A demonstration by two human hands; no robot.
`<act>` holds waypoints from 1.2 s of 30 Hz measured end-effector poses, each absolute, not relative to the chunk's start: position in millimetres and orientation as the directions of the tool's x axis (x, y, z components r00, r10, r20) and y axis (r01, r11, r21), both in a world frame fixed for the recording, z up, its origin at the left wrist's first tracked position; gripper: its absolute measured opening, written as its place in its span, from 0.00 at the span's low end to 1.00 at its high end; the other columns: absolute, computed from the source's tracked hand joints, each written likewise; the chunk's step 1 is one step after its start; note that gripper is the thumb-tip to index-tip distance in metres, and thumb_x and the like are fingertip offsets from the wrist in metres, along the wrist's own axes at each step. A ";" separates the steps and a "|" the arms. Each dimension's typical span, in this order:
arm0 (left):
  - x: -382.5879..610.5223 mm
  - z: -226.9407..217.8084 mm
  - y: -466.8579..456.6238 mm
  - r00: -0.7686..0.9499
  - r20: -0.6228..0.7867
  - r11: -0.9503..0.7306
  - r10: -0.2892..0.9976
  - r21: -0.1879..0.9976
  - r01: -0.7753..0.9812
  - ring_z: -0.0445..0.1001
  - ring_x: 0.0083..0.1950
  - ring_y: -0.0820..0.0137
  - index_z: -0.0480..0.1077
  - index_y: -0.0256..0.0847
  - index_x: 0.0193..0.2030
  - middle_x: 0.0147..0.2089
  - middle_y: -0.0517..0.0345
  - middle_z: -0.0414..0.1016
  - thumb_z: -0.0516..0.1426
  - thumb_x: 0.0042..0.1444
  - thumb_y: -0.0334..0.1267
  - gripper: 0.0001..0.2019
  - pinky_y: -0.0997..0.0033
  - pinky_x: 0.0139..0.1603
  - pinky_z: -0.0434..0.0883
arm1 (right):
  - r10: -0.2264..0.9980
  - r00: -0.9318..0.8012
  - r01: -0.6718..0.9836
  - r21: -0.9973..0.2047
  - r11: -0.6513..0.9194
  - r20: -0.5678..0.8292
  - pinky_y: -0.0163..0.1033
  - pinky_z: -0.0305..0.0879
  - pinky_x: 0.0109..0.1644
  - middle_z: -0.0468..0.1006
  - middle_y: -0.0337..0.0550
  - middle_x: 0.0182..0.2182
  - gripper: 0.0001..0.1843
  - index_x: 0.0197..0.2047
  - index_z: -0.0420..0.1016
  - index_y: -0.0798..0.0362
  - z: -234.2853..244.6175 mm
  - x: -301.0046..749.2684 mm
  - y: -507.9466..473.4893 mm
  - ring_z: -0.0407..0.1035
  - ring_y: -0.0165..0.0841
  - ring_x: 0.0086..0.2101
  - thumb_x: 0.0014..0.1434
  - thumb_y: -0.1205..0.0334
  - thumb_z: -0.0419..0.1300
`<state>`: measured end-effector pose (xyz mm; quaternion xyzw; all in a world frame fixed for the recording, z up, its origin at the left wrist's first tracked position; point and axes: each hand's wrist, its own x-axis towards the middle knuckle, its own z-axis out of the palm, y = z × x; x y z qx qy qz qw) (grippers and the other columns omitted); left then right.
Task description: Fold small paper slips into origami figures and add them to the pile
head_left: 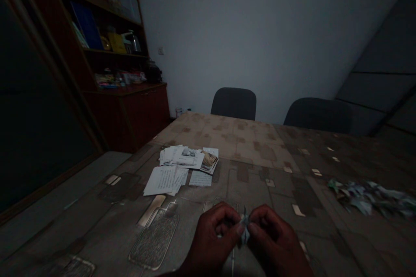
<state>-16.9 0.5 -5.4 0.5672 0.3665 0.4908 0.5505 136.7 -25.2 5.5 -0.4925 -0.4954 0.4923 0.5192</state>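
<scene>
Both hands meet over the near part of the table, pinching one small piece of folded paper (245, 230) between them. My left hand (214, 236) grips its left side between thumb and forefinger. From the right, my right hand (276, 236) pinches the other side the same way. The paper looks pale with grey-green printing; its exact shape is partly covered by the fingers. Beyond my left hand lies a loose stack of printed paper sheets (159, 180). Off to the right is a heap of folded paper pieces (364, 199) in similar pale and green tones.
A patterned cloth covers the table (250, 138). Two dark chairs, one in the middle (233, 103) and one at the right (316, 114), stand at the far edge. A reddish wooden cabinet (143, 110) with filled shelves is at the left. The room is dim.
</scene>
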 end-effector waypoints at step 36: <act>-15.5 -1.9 -1.3 0.201 0.215 -0.219 0.956 0.976 -0.006 0.67 0.27 0.73 0.71 0.39 0.25 0.27 0.59 0.70 0.62 0.46 0.31 0.04 0.77 0.26 0.63 | 0.990 -0.032 0.169 -0.976 0.138 0.135 0.37 0.60 0.30 0.70 0.37 0.24 0.09 0.34 0.74 0.50 8.0 142.8 -24.5 0.64 0.33 0.27 0.56 0.53 0.60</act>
